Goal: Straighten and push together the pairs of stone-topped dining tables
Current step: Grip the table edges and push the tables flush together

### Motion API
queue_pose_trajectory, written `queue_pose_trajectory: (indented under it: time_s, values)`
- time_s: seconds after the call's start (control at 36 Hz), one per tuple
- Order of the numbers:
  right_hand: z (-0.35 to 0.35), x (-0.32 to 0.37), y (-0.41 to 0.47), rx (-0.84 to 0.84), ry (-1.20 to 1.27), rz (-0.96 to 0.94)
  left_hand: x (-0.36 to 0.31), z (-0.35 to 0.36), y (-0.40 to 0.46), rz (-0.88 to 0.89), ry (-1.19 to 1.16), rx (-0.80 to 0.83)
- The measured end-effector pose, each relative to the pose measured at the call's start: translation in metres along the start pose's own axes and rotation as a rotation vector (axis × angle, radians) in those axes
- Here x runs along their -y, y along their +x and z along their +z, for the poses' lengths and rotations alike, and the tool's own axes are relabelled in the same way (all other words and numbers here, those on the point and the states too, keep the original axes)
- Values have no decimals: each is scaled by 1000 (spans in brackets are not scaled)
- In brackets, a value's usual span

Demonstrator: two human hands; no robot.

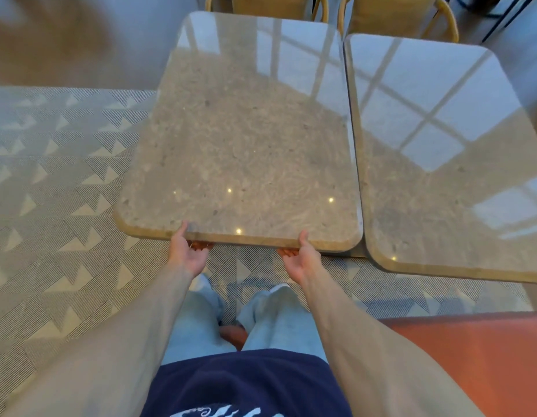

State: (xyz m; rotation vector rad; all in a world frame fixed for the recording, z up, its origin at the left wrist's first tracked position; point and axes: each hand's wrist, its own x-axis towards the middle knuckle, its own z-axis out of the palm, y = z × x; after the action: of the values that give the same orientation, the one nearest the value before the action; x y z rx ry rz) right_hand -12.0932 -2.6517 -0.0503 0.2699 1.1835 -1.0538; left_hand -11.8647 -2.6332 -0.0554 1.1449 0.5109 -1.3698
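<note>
Left table (pixel 240 139): stone top with rounded corners, standing on the patterned carpet (pixel 51 176); its right edge runs just beside the right table, with a thin seam between them.
Right table (pixel 447 152): same stone top, set nearer the person than the left table, so the near edges of the pair do not line up; its far edge also sits closer than the left table's far edge.
Left hand (pixel 187 251): grips the near edge of the left table, toward its near-left corner; thumb lies on the top face, fingers curl underneath.
Right hand (pixel 300 255): grips the same near edge, toward the near-right corner; thumb rests on the top, fingers curl under the slab.
Chairs (pixel 399 16): two wooden-framed chairs stand at the far edges of the tables, one behind each.
Bench seat (pixel 471 356): orange upholstery, at the person's right side, near the right table's near edge.
Person: stands facing the left table's near edge, both arms extended.
</note>
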Motion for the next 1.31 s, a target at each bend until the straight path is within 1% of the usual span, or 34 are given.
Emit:
queue_pose_trajectory:
  time_s: [0.17,0.31,0.36,0.42,0.47,0.53,0.58,0.64,0.72,0.83,0.94,1.19,1.31]
  values:
    - [-13,-5,-5,22,-31,18,7,-13,-9,0,9,5]
    - [-23,-11,-16,-5,-64,-20,13,-23,-16,-8,23,9]
    - [-27,-14,-23,9,-97,-32,13,-33,-13,8,14,3]
    - [-34,-16,-28,6,-92,-26,16,-38,-6,5,54,9]
    - [-45,-23,-24,13,-95,-36,23,-50,-2,13,67,-12]
    - [-50,-29,-22,55,-90,-30,18,-55,-2,26,64,8]
    - [-48,-28,-19,50,-81,-28,16,-51,-15,30,60,4]
    - [-52,-28,-21,-3,-48,-34,21,-52,-24,19,59,-28]
    - [-48,-26,-25,39,-87,-20,20,-49,-31,25,43,20]
    - [-51,-26,-27,37,-120,-25,24,-53,-25,21,77,-3]
    - [-50,-20,-30,42,-125,-23,22,-52,-18,4,89,8]
    - [-47,-16,-26,15,-115,45,20,-47,-13,-8,38,-47]
    - [-42,-10,-25,2,-106,96,18,-40,-11,-17,48,-135]
